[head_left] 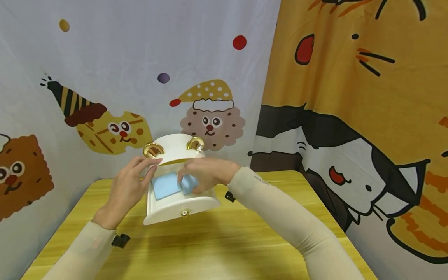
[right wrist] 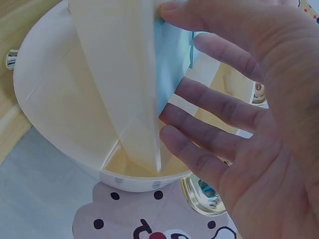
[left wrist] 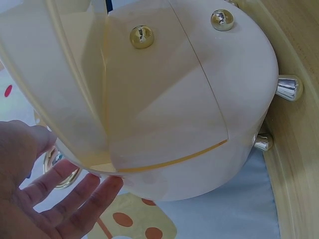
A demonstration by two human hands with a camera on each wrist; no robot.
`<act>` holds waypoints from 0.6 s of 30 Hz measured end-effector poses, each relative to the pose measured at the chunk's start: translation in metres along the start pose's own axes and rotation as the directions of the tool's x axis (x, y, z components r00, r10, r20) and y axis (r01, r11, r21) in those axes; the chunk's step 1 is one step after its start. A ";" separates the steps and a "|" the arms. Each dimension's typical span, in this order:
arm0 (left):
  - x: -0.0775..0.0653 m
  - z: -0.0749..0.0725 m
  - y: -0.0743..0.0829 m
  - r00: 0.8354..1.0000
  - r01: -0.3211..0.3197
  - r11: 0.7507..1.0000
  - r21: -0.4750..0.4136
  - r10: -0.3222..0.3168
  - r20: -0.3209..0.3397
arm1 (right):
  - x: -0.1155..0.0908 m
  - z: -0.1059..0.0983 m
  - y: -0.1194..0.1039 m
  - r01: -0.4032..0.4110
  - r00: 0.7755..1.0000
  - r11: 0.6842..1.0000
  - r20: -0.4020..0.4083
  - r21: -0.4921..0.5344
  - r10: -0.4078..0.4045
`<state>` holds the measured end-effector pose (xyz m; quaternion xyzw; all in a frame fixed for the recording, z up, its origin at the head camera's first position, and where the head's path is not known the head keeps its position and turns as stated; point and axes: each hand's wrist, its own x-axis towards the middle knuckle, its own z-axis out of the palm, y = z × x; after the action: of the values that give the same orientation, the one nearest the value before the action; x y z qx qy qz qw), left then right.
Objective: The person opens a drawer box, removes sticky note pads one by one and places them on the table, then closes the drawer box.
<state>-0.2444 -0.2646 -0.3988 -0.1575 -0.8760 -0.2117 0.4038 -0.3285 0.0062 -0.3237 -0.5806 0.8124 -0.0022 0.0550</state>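
Observation:
A white storage box [head_left: 181, 206] with a gold knob and two gold ring ears stands on the table, its front upper part open. Inside it lie two light blue squares side by side, the left square [head_left: 166, 186] in plain sight and the right square [head_left: 189, 184] partly covered by my right hand [head_left: 204, 173]. The thumb and fingertips of that hand grip the right square at its edges, behind a white upright panel [right wrist: 117, 79] in the right wrist view. My left hand [head_left: 131, 181] touches the box's left edge below one ring ear [head_left: 153, 150] with nearly straight fingers.
Gold feet [left wrist: 289, 88] support the box on the yellow wood-grain table [head_left: 168, 252]. Close behind it hangs a pale cartoon-printed curtain [head_left: 119, 50], and an orange one [head_left: 336, 85] hangs at the right. Each wrist wears a small black device [head_left: 120, 240].

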 end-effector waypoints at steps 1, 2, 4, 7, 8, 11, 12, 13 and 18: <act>0.000 0.000 0.000 1.000 0.000 1.000 -0.001 0.000 0.001 | 0.000 0.000 0.000 0.003 1.000 1.000 -0.001 -0.003 -0.003; 0.000 0.000 0.000 1.000 0.001 1.000 0.000 -0.001 0.001 | 0.000 0.000 0.000 0.006 1.000 1.000 -0.003 -0.005 -0.006; 0.000 0.000 0.000 1.000 0.001 1.000 0.001 -0.001 0.000 | 0.000 0.000 0.000 0.006 1.000 1.000 -0.004 -0.011 -0.006; 0.000 0.001 -0.001 1.000 -0.001 1.000 0.004 0.001 -0.002 | -0.001 0.000 0.000 0.002 1.000 1.000 -0.007 -0.019 -0.002; 0.001 0.001 -0.001 1.000 -0.001 1.000 0.005 0.001 -0.004 | -0.001 -0.001 0.000 0.000 1.000 1.000 -0.008 -0.022 0.000; 0.001 0.001 -0.001 1.000 -0.001 1.000 0.004 0.001 -0.005 | -0.002 -0.001 0.000 -0.001 1.000 1.000 -0.008 -0.029 0.001; 0.001 0.001 -0.001 1.000 -0.001 1.000 0.004 0.001 -0.005 | -0.002 0.000 0.000 -0.002 1.000 1.000 -0.008 -0.029 0.002; 0.001 0.001 -0.001 1.000 0.000 1.000 0.003 0.000 -0.005 | -0.003 0.000 0.000 -0.003 1.000 1.000 -0.009 -0.027 0.003; 0.001 0.001 -0.001 1.000 0.013 1.000 0.002 -0.013 0.004 | -0.003 0.001 0.001 -0.007 1.000 1.000 -0.004 -0.012 0.007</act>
<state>-0.2456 -0.2647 -0.3989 -0.1517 -0.8780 -0.2130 0.4010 -0.3281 0.0095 -0.3246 -0.5780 0.8145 0.0019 0.0499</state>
